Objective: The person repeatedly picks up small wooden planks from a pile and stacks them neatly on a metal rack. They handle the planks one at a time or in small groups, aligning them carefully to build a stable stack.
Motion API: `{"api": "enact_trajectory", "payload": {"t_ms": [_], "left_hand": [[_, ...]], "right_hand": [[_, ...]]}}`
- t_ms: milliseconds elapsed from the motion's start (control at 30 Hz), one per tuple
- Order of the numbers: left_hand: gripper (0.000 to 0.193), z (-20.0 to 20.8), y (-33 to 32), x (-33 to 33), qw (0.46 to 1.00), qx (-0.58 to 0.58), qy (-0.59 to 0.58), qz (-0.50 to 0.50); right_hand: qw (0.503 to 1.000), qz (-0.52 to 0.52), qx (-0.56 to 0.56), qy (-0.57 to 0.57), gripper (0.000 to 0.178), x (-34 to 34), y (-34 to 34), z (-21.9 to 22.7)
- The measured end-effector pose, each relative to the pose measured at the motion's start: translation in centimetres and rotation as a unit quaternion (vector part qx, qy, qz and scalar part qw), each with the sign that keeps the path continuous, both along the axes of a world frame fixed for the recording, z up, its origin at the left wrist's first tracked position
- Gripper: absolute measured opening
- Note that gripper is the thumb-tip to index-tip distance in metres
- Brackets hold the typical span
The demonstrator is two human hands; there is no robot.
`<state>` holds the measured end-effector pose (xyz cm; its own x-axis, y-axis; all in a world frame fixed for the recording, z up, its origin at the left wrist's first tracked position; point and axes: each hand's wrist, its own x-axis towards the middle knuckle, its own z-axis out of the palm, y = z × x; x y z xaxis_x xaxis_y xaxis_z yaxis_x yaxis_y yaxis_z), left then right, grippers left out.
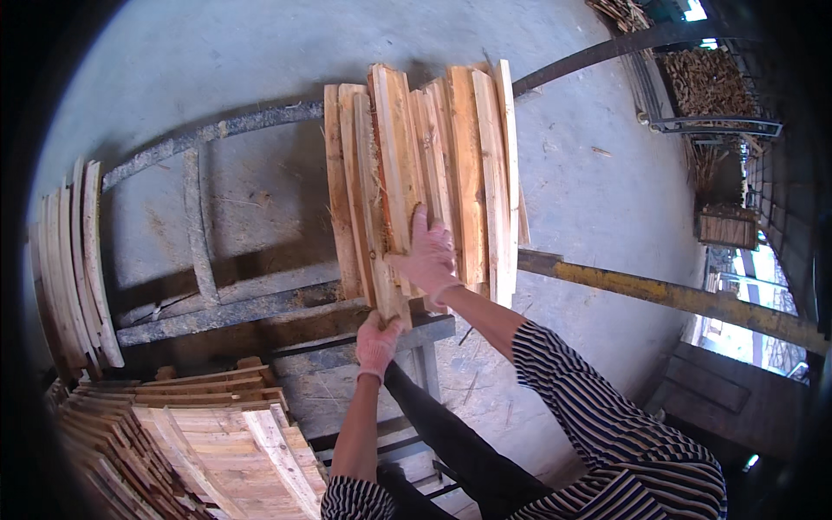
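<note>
A row of rough wooden boards rests across a metal frame, the boards side by side with uneven ends. My left hand, in a pink glove, is closed around the near end of a wooden board that sticks out toward me. On top of the row lies my right hand, gloved in pink as well, its fingers stretched forward over the boards and its thumb out to the left. The undersides of both hands are hidden.
More boards stand on the frame's far left. Slatted wooden panels are stacked at lower left. A yellow-and-dark rail runs rightward from the boards. Piled wood pieces and a wooden crate lie on the right.
</note>
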<state>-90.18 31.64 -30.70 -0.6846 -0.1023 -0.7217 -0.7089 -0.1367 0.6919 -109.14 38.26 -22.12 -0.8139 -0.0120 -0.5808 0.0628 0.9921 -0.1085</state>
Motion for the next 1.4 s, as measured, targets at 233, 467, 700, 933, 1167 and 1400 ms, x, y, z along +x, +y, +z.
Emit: {"api": "enact_trajectory", "payload": {"t_ms": [233,467,700,933,1167,1400], "left_hand": [[0.039,14.2,-1.9,-4.1,0.973,0.213,0.029,0.078],[0.063,22.7,-3.2,-6.8,0.998,0.011,0.059,-0.03],[0.053,16.8,-3.7,-8.8,0.846,0.485,-0.047,0.216],[0.068,25.3,-2.1,5.9,0.914,0.376,-0.001,0.152],[0.057,26.7,-9.8,14.8,0.774,0.464,0.022,0.43],[0.084,32.6,-14.1,26.1,0.811,0.243,0.237,0.477]], "right_hand": [[0.899,-0.171,-0.393,-0.087,0.127,-5.7,3.5,5.1],[0.77,-0.315,-0.515,-0.208,0.118,-3.5,5.6,11.0],[0.837,-0.243,-0.45,-0.194,0.109,6.4,5.1,12.7],[0.814,-0.202,-0.477,-0.262,0.122,15.5,7.5,23.5],[0.867,0.098,-0.335,-0.357,0.145,27.8,8.4,27.0],[0.83,0.334,-0.366,-0.255,0.138,27.1,-2.6,27.8]]}}
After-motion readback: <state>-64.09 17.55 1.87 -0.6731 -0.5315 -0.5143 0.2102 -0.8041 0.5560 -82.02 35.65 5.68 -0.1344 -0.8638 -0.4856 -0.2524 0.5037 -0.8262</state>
